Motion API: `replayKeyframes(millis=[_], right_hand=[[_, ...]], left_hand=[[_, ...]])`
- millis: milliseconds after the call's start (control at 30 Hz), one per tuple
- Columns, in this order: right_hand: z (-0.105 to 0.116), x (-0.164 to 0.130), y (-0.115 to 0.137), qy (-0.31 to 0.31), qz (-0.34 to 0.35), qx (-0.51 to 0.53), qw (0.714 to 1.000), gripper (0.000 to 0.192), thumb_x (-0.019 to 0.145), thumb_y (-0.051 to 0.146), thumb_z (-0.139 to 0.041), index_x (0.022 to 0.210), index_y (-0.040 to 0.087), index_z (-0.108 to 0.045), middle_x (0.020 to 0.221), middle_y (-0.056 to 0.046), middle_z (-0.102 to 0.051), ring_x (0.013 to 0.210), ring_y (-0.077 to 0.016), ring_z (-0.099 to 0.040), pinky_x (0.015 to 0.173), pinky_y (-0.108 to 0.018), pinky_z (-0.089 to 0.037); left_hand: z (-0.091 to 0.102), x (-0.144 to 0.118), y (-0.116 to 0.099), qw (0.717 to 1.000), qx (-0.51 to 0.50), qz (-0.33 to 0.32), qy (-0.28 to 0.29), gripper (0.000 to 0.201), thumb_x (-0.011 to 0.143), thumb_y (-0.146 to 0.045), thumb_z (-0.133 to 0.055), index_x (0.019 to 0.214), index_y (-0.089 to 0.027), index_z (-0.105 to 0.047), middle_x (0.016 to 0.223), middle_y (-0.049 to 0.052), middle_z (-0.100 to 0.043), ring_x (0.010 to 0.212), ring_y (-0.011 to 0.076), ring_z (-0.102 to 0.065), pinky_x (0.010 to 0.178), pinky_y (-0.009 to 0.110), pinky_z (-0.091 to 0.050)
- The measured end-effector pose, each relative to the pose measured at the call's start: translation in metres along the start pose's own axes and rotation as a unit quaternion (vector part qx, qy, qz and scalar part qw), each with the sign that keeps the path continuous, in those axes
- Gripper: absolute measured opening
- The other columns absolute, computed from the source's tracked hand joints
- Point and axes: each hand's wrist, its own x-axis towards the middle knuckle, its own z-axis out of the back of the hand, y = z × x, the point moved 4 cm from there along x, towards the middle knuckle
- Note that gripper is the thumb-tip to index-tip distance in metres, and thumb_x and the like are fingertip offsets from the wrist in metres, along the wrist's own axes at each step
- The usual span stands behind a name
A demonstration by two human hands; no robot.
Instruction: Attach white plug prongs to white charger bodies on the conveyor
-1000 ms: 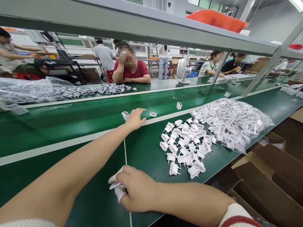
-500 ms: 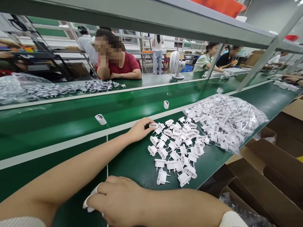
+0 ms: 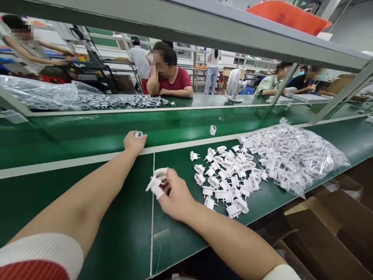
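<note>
My left hand (image 3: 133, 142) reaches across the green bench to the white stripe and grips a small white plug part (image 3: 138, 134) at its fingertips. My right hand (image 3: 173, 196), with white finger cots on, pinches another white plug part (image 3: 154, 181) just above the bench. To the right of it lies a loose pile of white plug parts (image 3: 226, 175). One part (image 3: 193, 156) lies a little apart at the pile's left.
A clear bag of white parts (image 3: 294, 155) lies at the right. A single part (image 3: 212, 130) stands on the green conveyor belt (image 3: 87, 132). Cardboard boxes (image 3: 335, 229) sit below the bench edge. A metal shelf (image 3: 186, 27) hangs overhead. People sit across the belt.
My left hand took a part from the pile and moved left to the white stripe. My right hand rose from the bench edge toward the middle, holding a part.
</note>
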Motion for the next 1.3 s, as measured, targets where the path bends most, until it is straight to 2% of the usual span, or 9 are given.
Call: replayKeyframes(millis=[100, 233, 400, 533, 700, 767, 900, 1100, 1300], right_hand=[[0.009, 0.011, -0.011, -0.068, -0.066, 0.167, 0.981, 0.045, 0.076, 0.029, -0.078, 0.114, 0.024, -0.057, 0.099, -0.001, -0.071, 0.083, -0.0165, -0.069, 0.082, -0.033, -0.058], [0.016, 0.014, -0.007, -0.089, -0.112, 0.295, 0.945, 0.058, 0.055, 0.025, -0.093, 0.103, 0.023, -0.062, 0.090, 0.002, -0.073, 0.083, -0.0156, -0.070, 0.092, -0.033, -0.056], [0.016, 0.008, 0.007, -0.067, -0.115, 0.332, 0.934, 0.044, 0.057, 0.024, -0.094, 0.094, 0.021, -0.071, 0.094, 0.000, -0.076, 0.085, -0.0135, -0.069, 0.085, -0.028, -0.056], [0.014, 0.004, 0.012, -0.048, -0.140, 0.324, 0.934, 0.039, 0.065, 0.032, -0.093, 0.099, 0.022, -0.076, 0.090, 0.001, -0.075, 0.073, -0.0093, -0.064, 0.070, -0.022, -0.053], [0.019, 0.005, 0.018, -0.039, -0.129, 0.281, 0.950, 0.036, 0.070, 0.037, -0.092, 0.100, 0.024, -0.075, 0.094, 0.001, -0.074, 0.069, -0.0106, -0.068, 0.072, -0.027, -0.058], [0.023, 0.006, 0.021, -0.054, -0.101, 0.254, 0.960, 0.036, 0.071, 0.036, -0.091, 0.101, 0.025, -0.074, 0.101, 0.000, -0.075, 0.079, -0.0138, -0.071, 0.083, -0.032, -0.061], [0.026, 0.007, 0.026, -0.068, -0.007, 0.128, 0.989, 0.021, 0.078, 0.035, -0.086, 0.087, 0.024, -0.070, 0.101, -0.002, -0.075, 0.091, -0.0180, -0.070, 0.089, -0.037, -0.060], [0.030, 0.003, 0.035, -0.086, 0.035, -0.071, 0.993, 0.043, 0.078, 0.028, -0.088, 0.115, 0.029, -0.067, 0.110, -0.003, -0.074, 0.087, -0.0167, -0.071, 0.083, -0.034, -0.060], [0.024, 0.000, 0.039, -0.008, 0.103, -0.222, 0.969, 0.015, 0.087, 0.024, -0.078, 0.101, 0.025, -0.075, 0.094, -0.002, -0.078, 0.082, -0.0173, -0.069, 0.075, -0.033, -0.057]], left_hand=[[0.004, -0.018, -0.003, 1.000, -0.030, -0.004, -0.004, 0.039, 0.087, -0.028, -0.063, 0.120, -0.008, -0.059, 0.128, 0.024, -0.065, 0.125, 0.0436, -0.059, 0.109, 0.058, -0.043], [0.012, -0.079, -0.014, 0.988, -0.090, -0.100, 0.068, 0.047, 0.089, -0.034, -0.062, 0.132, -0.017, -0.057, 0.130, 0.012, -0.070, 0.118, 0.0276, -0.067, 0.107, 0.041, -0.050], [0.035, -0.166, -0.018, 0.953, -0.140, -0.184, 0.196, 0.053, 0.090, -0.046, -0.062, 0.135, -0.022, -0.051, 0.129, 0.010, -0.071, 0.113, 0.0276, -0.069, 0.100, 0.042, -0.054], [0.042, -0.206, -0.012, 0.935, -0.136, -0.187, 0.268, 0.044, 0.094, -0.043, -0.059, 0.133, -0.023, -0.052, 0.124, 0.008, -0.072, 0.112, 0.0273, -0.069, 0.101, 0.043, -0.053], [0.041, -0.216, 0.005, 0.937, -0.133, -0.188, 0.261, 0.075, 0.081, -0.051, -0.078, 0.143, -0.024, -0.045, 0.142, 0.012, -0.059, 0.127, 0.0316, -0.059, 0.108, 0.048, -0.049], [0.041, -0.214, 0.009, 0.942, -0.120, -0.196, 0.244, 0.066, 0.079, -0.051, -0.080, 0.133, -0.023, -0.055, 0.134, 0.011, -0.061, 0.123, 0.0318, -0.059, 0.106, 0.048, -0.049], [0.040, -0.215, 0.007, 0.916, -0.139, -0.207, 0.315, 0.030, 0.091, -0.047, -0.069, 0.110, -0.025, -0.068, 0.110, 0.005, -0.069, 0.105, 0.0269, -0.064, 0.096, 0.043, -0.051], [0.044, -0.211, 0.004, 0.909, -0.164, -0.203, 0.324, 0.047, 0.080, -0.052, -0.081, 0.115, -0.024, -0.067, 0.113, 0.005, -0.066, 0.102, 0.0256, -0.063, 0.088, 0.037, -0.052], [0.044, -0.209, 0.001, 0.903, -0.172, -0.232, 0.318, 0.032, 0.086, -0.052, -0.073, 0.093, -0.021, -0.071, 0.094, 0.003, -0.064, 0.088, 0.0226, -0.061, 0.078, 0.035, -0.048]])
